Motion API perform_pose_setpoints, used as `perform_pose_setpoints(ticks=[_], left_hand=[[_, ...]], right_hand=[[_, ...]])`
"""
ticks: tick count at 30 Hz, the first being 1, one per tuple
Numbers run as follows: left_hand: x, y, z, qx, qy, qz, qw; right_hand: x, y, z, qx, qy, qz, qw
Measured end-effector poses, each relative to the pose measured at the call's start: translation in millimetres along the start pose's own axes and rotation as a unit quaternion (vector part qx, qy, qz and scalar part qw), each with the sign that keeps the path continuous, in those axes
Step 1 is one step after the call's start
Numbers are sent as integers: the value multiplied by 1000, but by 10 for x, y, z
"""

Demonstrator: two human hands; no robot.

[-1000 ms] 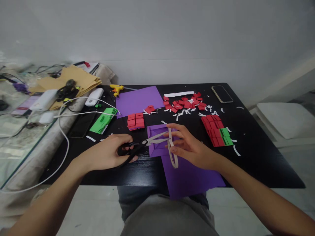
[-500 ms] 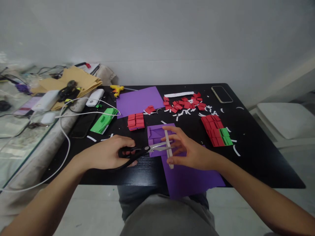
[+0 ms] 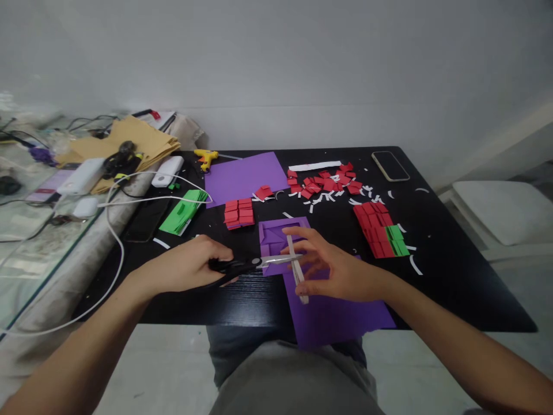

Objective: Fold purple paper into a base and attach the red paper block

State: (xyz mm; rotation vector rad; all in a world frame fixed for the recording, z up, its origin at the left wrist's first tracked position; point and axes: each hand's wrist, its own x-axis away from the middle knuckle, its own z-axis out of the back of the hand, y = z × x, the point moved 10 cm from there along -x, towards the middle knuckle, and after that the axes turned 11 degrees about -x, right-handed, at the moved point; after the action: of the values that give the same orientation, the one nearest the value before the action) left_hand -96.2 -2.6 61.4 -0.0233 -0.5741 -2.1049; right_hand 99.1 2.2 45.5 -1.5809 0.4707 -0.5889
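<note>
My left hand is closed around the black handles of a pair of scissors. Their blades point right and cross a narrow white strip, seemingly folded paper. My right hand grips this strip between thumb and fingers, one end toward me and the other away. Beneath the blades lies a folded purple paper piece with raised edges. A larger purple sheet extends under my right hand and over the table's front edge.
Red folded pieces and white scraps lie at the back. A red and green block and a phone are on the right. Leftward are a red block, green papers, a yellow glue gun and a white cable.
The scissor blades have come together across the white strip. The strip has tilted, its near end shifting slightly right and toward me. Both hands keep their hold.
</note>
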Motion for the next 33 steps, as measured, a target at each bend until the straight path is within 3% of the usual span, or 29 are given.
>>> perform_pose_setpoints(ticks=[3,8,13,18,21,27,30,33], left_hand=[[26,-60,-107,13,-46,19,999],[234,-459,-205,-49,-6,123,991],[582,-914,-451,-93,11,199,976],[802,-1090,-481,-105,46,244,963],[864,-1129,-454,-114,56,269,955],[874,-1193,-414,-142,89,285,944],[855,-1195,-401,-139,116,278,943],[849,-1118,-315,-136,156,285,936]], right_hand=[[53,0,-66,-3,-31,-10,999],[218,97,-133,-12,-63,-47,997],[326,272,-144,-8,-42,-66,997],[364,357,-112,50,-26,-94,994],[421,332,104,92,-8,-121,988],[467,298,961,198,139,-140,960],[429,342,1110,247,140,-139,949],[400,295,1109,285,142,-122,940]])
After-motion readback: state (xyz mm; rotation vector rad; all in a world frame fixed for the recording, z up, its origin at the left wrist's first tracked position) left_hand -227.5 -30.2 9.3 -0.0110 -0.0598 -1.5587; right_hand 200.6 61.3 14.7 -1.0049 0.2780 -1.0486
